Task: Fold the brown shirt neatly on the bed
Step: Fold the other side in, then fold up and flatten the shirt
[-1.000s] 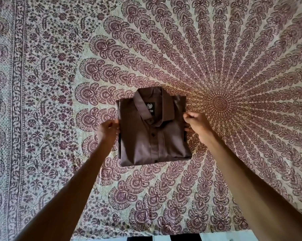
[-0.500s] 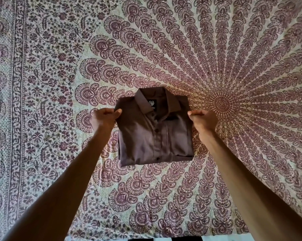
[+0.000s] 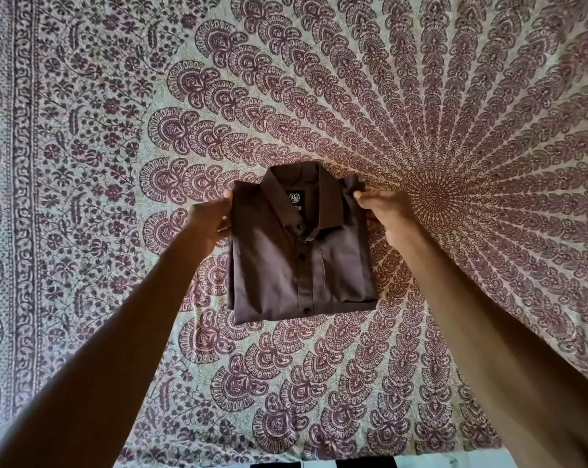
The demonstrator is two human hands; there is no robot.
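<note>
The brown button-up cotton shirt (image 3: 299, 258) sits folded on the paisley mandala bedspread (image 3: 83, 163). Left hand (image 3: 210, 221) and right hand (image 3: 385, 216) pinch its shoulder edges. Soft, floppy stuff, so grab both sides.

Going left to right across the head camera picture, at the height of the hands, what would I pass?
The patterned bedspread border → left hand → brown shirt → right hand → round centre of the bedspread's pattern.
</note>
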